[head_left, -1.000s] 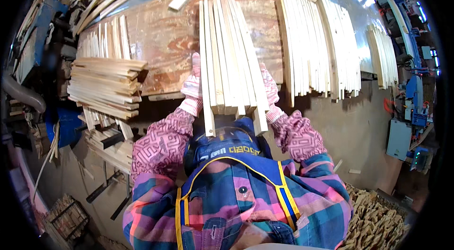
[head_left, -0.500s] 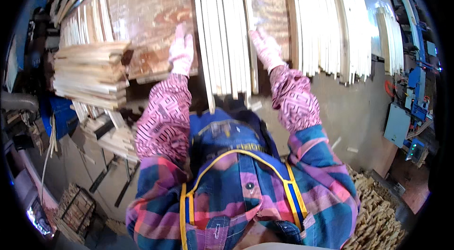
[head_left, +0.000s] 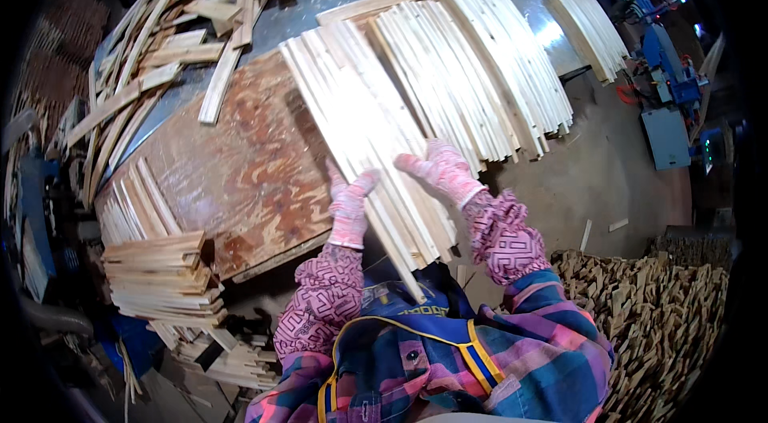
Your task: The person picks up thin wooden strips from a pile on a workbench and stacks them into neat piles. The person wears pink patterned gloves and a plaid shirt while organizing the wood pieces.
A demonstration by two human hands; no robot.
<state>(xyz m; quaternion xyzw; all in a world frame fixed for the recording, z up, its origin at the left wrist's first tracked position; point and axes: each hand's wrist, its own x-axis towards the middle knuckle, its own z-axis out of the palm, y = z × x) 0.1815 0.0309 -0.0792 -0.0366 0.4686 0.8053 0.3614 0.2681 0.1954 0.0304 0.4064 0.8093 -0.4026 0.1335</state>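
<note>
A bundle of long, pale wooden strips point(head_left: 368, 127) slants across the near part of the worktable, its near ends uneven and jutting toward my apron. My left hand point(head_left: 350, 203), in a pink-and-white knit glove, clasps the bundle's left side, thumb over the top and fingers down along the edge. On the opposite side my right hand point(head_left: 440, 171), gloved the same way, has its thumb on top and its other fingers around the right edge. The undersides of both grips are hidden. Close beyond my right hand lies a row of similar strips point(head_left: 448, 79).
Another strip stack point(head_left: 512, 63) lies farther right. The worn plywood tabletop point(head_left: 248, 151) extends left, with stacked boards point(head_left: 160, 275) at its near left corner. Loose offcuts point(head_left: 184, 47) pile up at the far left. Many wood pieces point(head_left: 648, 319) fill the floor area at lower right.
My hands were flat and apart beside the strips; now they grip the bundle from both sides. The bundle has turned aslant, closer to the right-hand row, and my view has swung right.
</note>
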